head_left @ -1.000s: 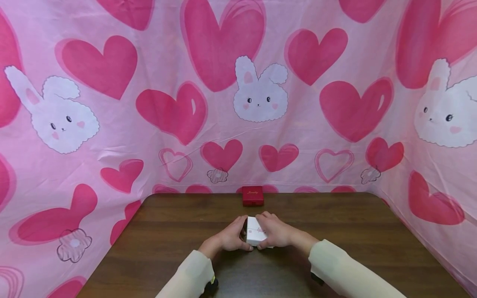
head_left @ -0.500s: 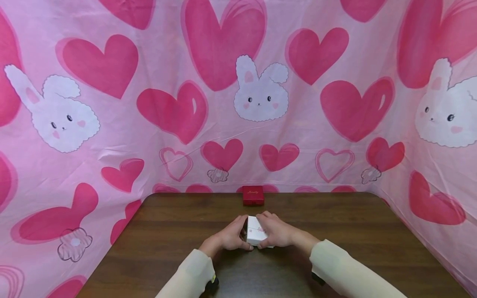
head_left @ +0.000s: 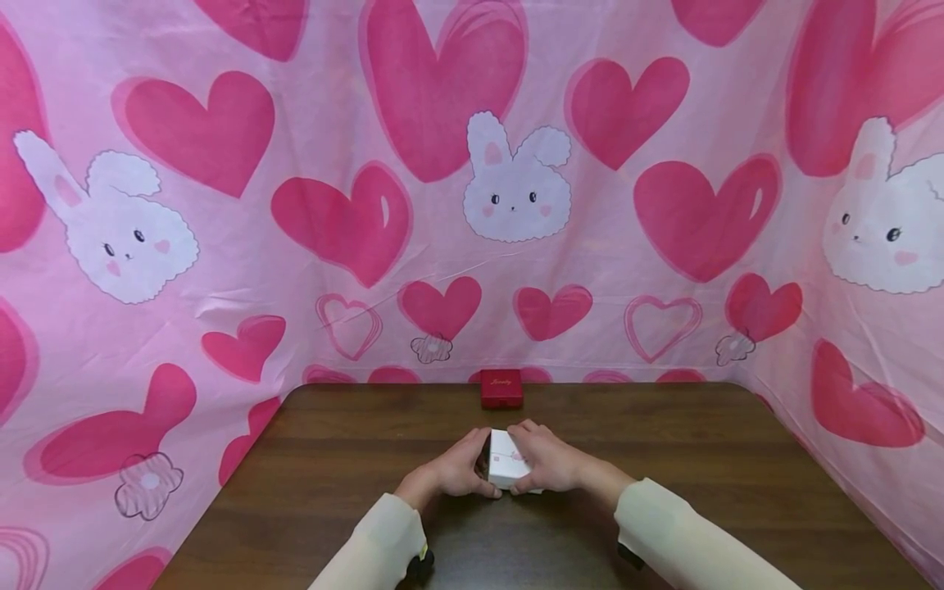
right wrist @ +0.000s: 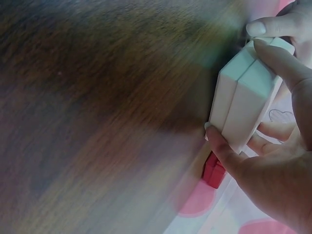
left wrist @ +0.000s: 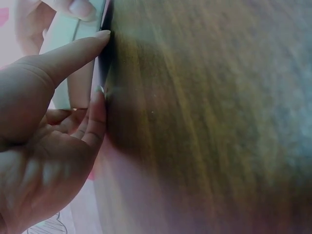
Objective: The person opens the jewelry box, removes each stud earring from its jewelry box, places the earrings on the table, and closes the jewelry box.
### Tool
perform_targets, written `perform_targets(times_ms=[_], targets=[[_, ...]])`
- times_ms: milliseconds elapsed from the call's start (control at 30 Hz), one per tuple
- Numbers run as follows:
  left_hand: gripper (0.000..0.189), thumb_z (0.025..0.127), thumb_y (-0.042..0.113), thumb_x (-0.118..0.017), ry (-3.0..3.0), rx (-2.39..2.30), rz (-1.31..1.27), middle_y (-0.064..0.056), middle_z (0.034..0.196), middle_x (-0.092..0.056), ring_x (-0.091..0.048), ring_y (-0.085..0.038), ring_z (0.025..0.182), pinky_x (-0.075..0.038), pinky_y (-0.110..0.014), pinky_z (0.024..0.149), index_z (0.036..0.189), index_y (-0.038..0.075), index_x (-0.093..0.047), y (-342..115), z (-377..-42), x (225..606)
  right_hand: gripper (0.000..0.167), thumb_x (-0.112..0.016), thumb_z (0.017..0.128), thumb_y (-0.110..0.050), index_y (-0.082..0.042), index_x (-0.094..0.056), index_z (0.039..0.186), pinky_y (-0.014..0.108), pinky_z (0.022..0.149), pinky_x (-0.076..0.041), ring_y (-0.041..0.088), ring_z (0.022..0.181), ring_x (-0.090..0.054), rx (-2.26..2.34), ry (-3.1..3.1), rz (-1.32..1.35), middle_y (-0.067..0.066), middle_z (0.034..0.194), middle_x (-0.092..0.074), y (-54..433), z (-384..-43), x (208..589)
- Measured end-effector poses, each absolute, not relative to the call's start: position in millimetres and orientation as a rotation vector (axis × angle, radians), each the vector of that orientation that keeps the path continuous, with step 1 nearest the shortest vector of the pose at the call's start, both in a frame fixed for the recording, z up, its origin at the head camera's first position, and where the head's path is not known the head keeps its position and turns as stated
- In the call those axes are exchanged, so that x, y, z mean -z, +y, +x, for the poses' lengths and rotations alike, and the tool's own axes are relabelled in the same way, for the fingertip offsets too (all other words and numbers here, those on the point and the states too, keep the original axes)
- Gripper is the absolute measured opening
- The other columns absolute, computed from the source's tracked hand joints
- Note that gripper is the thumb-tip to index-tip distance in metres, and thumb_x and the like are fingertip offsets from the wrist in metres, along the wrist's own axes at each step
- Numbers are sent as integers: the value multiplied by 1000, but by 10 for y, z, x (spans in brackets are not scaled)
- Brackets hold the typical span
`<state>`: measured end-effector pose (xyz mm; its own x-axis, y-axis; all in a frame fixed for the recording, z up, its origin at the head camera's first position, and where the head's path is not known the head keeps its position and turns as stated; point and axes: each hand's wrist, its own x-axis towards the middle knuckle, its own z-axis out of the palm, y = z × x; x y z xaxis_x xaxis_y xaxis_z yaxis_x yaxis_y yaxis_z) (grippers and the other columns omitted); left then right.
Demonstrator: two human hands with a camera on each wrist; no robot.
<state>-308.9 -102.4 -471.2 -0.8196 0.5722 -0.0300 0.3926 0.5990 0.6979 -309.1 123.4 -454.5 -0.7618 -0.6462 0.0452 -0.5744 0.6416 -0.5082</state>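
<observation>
A small white lidded box (head_left: 505, 460) with faint pink print on top rests at the middle of the table, between both hands. My left hand (head_left: 460, 469) holds its left end, with the thumb along the near side and the fingers at the far side. On the right end, my right hand (head_left: 551, 460) grips the box between thumb and fingers and covers part of the top. A seam between lid and base runs round the white box (right wrist: 236, 97) in the right wrist view; the lid sits closed.
Behind the hands, a red box (head_left: 501, 389) with gold lettering stands near the far edge of the brown wooden table (head_left: 354, 418). A pink cloth (head_left: 442, 254) with hearts and rabbits hangs around the table's back and sides.
</observation>
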Motion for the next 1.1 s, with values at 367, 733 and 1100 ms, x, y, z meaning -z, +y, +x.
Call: perform_targets(times_ms=[367,733,1100], targets=[[83,78,17,-90,2585,-1004,848,-2,126,-49,-49,-21,118,-41,-47,110,144,10,-41,-1035,-3113,4742,85,-90,75,-32,-1,-49,143,45,95,-44,22,110,-48,720,2752,-1040,11,130,-53,1219,-3106,4556],[82,73,15,-94,2628,-1003,854,0,120,-51,-51,-18,113,-44,-39,104,139,8,-45,-1013,-3090,4734,84,-91,74,-34,-1,-51,140,43,92,-46,22,108,-50,670,2767,-1038,10,128,-55,1216,-3091,4514],[83,72,14,-94,2651,-1005,873,-1,118,-51,-51,-17,109,-45,-35,99,139,7,-47,-1007,-3084,4728,85,-91,73,-36,-3,-51,141,46,94,-48,22,110,-50,638,2802,-1040,9,129,-55,1211,-3090,4474]])
